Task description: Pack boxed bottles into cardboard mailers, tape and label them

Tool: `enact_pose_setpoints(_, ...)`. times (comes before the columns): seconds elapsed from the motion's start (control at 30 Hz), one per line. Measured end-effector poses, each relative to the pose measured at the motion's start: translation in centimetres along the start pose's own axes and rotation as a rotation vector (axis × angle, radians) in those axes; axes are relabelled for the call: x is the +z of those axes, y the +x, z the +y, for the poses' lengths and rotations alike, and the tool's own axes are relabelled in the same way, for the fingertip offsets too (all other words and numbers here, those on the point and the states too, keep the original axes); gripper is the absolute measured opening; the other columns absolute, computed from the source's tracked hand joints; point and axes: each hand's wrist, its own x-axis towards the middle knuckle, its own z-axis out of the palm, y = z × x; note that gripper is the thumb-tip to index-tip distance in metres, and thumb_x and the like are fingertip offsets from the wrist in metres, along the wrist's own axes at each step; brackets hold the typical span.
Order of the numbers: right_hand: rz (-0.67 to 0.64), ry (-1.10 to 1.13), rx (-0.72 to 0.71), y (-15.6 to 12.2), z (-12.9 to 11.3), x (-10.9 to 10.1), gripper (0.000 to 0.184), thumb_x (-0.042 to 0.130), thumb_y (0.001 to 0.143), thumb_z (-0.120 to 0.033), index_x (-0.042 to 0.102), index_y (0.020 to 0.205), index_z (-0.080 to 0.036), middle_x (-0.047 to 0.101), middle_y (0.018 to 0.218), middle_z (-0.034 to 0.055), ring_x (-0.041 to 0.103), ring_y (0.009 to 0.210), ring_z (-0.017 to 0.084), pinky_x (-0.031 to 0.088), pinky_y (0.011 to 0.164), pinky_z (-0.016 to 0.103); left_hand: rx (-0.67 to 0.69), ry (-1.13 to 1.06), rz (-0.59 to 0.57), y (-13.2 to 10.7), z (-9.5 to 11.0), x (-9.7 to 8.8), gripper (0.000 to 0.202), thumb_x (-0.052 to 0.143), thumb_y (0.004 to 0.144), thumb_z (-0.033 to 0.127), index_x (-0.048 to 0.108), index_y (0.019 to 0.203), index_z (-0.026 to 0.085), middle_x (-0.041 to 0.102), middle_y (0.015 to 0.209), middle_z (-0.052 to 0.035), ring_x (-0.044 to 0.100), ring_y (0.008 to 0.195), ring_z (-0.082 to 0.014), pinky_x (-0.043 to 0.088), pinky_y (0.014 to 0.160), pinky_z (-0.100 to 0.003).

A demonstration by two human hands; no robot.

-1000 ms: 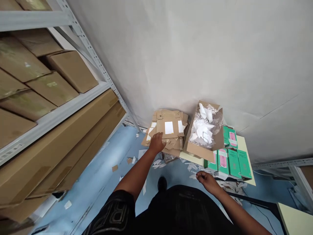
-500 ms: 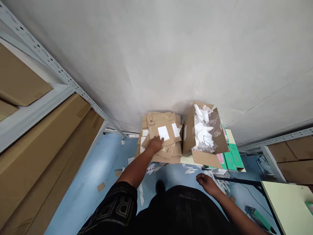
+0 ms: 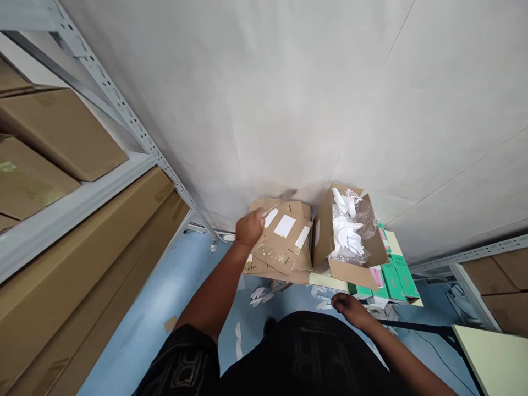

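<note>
My left hand (image 3: 249,228) is closed on the left edge of a flattened cardboard sheet (image 3: 284,234) with white labels, tilting it up off a pile of flattened cardboard (image 3: 264,267) against the wall. My right hand (image 3: 346,306) hangs low near my body with its fingers curled; nothing shows in it. An open cardboard box (image 3: 330,242) holding clear plastic and white paper scraps stands right of the pile.
Green and pink packets (image 3: 394,275) lie on a pale low table (image 3: 402,242) beside the box. White scraps (image 3: 259,294) litter the blue floor. Metal shelving (image 3: 74,192) with brown cartons fills the left; another shelf (image 3: 474,258) and a table corner (image 3: 495,357) are at the right.
My left hand went from resting on top of the pile to gripping the top sheet's left edge and lifting it. The view swung slightly. My right hand stayed put.
</note>
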Motion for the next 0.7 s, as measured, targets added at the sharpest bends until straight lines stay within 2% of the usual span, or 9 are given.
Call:
enact_pose_setpoints(0.07,-0.033,0.076,0.016,-0.5,-1.6,-0.1,0.04,0.061,0.077,-0.061,0.068,0.084,-0.022,0.074,0.084,0.0041,0.069,0.08,0.025,0.053,0.081,0.039,-0.189,-0.136,0.26,-0.6,-0.9,-3.3,0.04,0.048,0.093,0.02,0.063,0.13,0.017,0.073,0.108,-0.0126,0.067,0.101,-0.027,0.049,0.087,-0.034)
enact_pose_setpoints(0.13,-0.053,0.145,0.008,-1.3,-3.7,-0.3,0.043,0.062,0.079,-0.062,0.069,0.089,-0.021,0.073,0.087,0.0041,0.07,0.081,0.024,0.054,0.081,0.038,-0.274,-0.374,0.465,-1.9,-1.5,-5.9,0.038,0.044,0.094,0.021,0.064,0.126,0.018,0.073,0.104,-0.0081,0.067,0.094,-0.0232,0.05,0.082,-0.03)
enact_pose_setpoints(0.2,-0.054,0.187,-0.048,-2.5,-6.2,-0.8,0.044,0.064,0.082,-0.063,0.07,0.094,-0.021,0.074,0.091,0.0052,0.07,0.088,0.025,0.055,0.085,0.038,-0.307,-0.657,0.559,-3.5,-1.4,-7.6,0.037,0.042,0.094,0.025,0.063,0.124,0.019,0.072,0.102,-0.0049,0.067,0.088,-0.0198,0.051,0.076,-0.027)
enact_pose_setpoints(0.23,-0.027,0.199,-0.086,-3.2,-7.5,-1.2,0.044,0.065,0.084,-0.062,0.071,0.097,-0.021,0.074,0.094,0.0061,0.069,0.092,0.025,0.054,0.088,0.038,-0.318,-0.783,0.557,-4.4,-1.2,-8.2,0.036,0.043,0.094,0.027,0.064,0.122,0.019,0.072,0.101,-0.0039,0.066,0.086,-0.0186,0.051,0.073,-0.026)
enact_pose_setpoints(0.33,0.23,0.244,-0.21,-4.8,-11.3,-2.8,0.043,0.066,0.088,-0.059,0.07,0.11,-0.023,0.073,0.113,0.0096,0.066,0.109,0.027,0.052,0.099,0.041,-0.347,-1.038,0.434,-6.5,0.7,-8.5,0.035,0.05,0.092,0.035,0.065,0.119,0.019,0.071,0.095,-0.0019,0.065,0.079,-0.017,0.052,0.068,-0.025)
enact_pose_setpoints(0.4,0.5,0.318,-0.283,-5.4,-13.1,-4.4,0.052,0.069,0.087,-0.057,0.064,0.127,-0.024,0.068,0.13,0.0116,0.063,0.118,0.028,0.05,0.103,0.043,-0.363,-1.105,0.336,-7.5,2.7,-7.8,0.036,0.052,0.09,0.038,0.065,0.118,0.02,0.072,0.094,-0.0013,0.066,0.079,-0.0174,0.053,0.069,-0.025)
enact_pose_setpoints(0.47,0.688,0.415,-0.347,-5.9,-14.1,-6.2,0.065,0.073,0.086,-0.054,0.055,0.14,-0.024,0.062,0.139,0.0129,0.061,0.123,0.029,0.051,0.104,0.044,-0.361,-1.134,0.231,-8.2,5.0,-6.3,0.036,0.053,0.089,0.039,0.066,0.119,0.021,0.073,0.097,-0.0019,0.068,0.083,-0.0186,0.055,0.073,-0.027)
enact_pose_setpoints(0.57,0.784,0.562,-0.344,-7.3,-13.4,-8.8,0.067,0.074,0.084,-0.053,0.055,0.141,-0.023,0.068,0.133,0.0118,0.064,0.119,0.028,0.053,0.101,0.041,-0.311,-1.172,0.069,-9.0,9.2,-3.5,0.037,0.052,0.09,0.04,0.065,0.119,0.022,0.073,0.106,-0.0036,0.069,0.092,-0.0208,0.056,0.081,-0.03)
enact_pose_setpoints(0.7,0.938,0.71,-0.244,-11.4,-8.9,-11.0,0.056,0.076,0.081,-0.053,0.066,0.126,-0.022,0.075,0.119,0.0082,0.069,0.108,0.028,0.057,0.093,0.038,-0.186,-1.246,-0.13,-10.2,15.8,-0.6,0.039,0.052,0.093,0.044,0.062,0.124,0.023,0.071,0.118,-0.0062,0.068,0.107,-0.0237,0.055,0.094,-0.036)
